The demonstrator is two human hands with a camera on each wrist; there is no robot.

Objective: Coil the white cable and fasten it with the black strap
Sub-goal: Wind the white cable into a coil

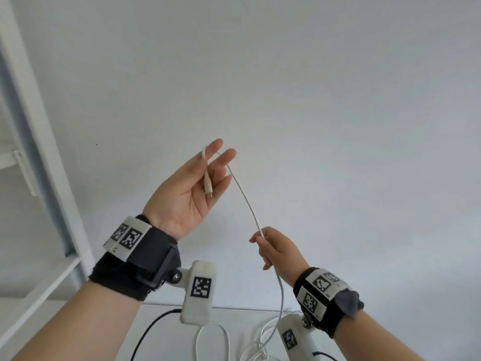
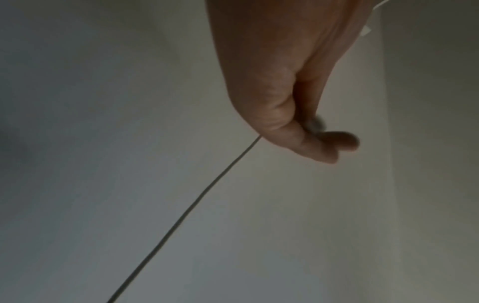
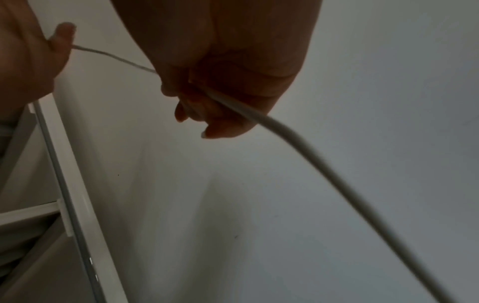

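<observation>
The white cable (image 1: 244,196) hangs in the air between my two raised hands. My left hand (image 1: 221,155) is held palm toward me with its fingers nearly straight. The cable's end bends over between those fingers, and the plug (image 1: 208,187) dangles in front of the palm. In the left wrist view the thumb and a finger of my left hand (image 2: 324,143) press together where the cable (image 2: 194,205) leaves. Lower right, my right hand (image 1: 259,237) pinches the cable, its fingers (image 3: 207,114) curled round the cable (image 3: 285,131). The slack drops into loose loops (image 1: 210,342) on the table. No black strap is in view.
A white shelf frame (image 1: 46,157) stands at the left, close to my left forearm. The white table (image 1: 156,319) shows only at the bottom edge, with a black lead (image 1: 148,334) curving over it. A plain white wall fills the background.
</observation>
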